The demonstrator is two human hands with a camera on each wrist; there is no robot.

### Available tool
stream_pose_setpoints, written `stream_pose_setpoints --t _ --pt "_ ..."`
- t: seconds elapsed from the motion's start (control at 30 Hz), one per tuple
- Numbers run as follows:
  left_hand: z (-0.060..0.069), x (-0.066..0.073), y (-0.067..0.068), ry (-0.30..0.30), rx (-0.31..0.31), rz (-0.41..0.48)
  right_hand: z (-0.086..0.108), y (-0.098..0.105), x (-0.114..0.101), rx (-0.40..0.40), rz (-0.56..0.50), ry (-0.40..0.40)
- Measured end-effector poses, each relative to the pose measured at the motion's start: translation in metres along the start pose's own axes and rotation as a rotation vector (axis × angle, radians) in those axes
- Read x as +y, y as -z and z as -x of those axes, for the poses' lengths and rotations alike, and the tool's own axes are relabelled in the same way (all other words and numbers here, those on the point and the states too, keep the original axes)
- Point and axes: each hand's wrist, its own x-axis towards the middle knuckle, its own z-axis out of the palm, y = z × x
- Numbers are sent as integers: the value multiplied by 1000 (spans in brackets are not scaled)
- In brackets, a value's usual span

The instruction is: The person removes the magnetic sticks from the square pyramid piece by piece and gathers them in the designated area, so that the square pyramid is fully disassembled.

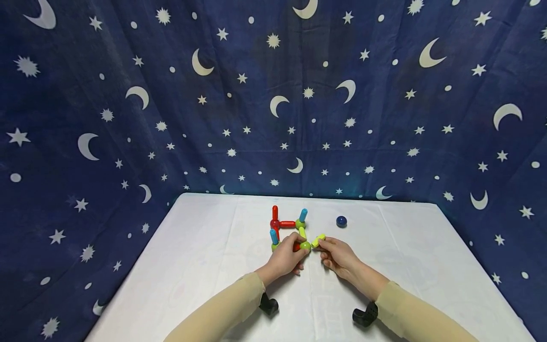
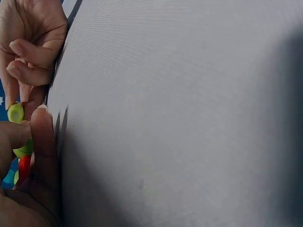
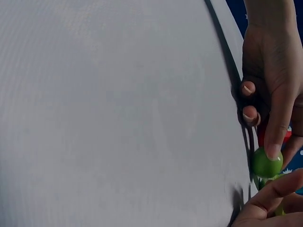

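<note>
Right hand (image 1: 339, 258): fingers pinch the yellow piece (image 1: 318, 241), beside the green ball (image 1: 305, 246). Left hand (image 1: 283, 259): fingers grip that ball at the frame's (image 1: 287, 224) near-right corner. Piece judged light, stiff; hold mid-length. Ball probably slippery; hold opposite sides.

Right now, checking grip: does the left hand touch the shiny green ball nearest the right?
Touching: right wrist view shows the left hand, fingertip on the green ball.

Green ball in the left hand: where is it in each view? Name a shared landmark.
Head: the green ball is below centre, slightly right.
Left wrist: the ball, partly hidden, lies lower left.
Right wrist: the ball lies lower right.
Shared landmark: the left hand holding it.
</note>
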Motion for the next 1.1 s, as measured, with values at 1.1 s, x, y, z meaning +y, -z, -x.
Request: stream_pose_setpoints --t 1.1 --pt "1 1 -1 25 -4 43 -4 67 -26 168 662 151"
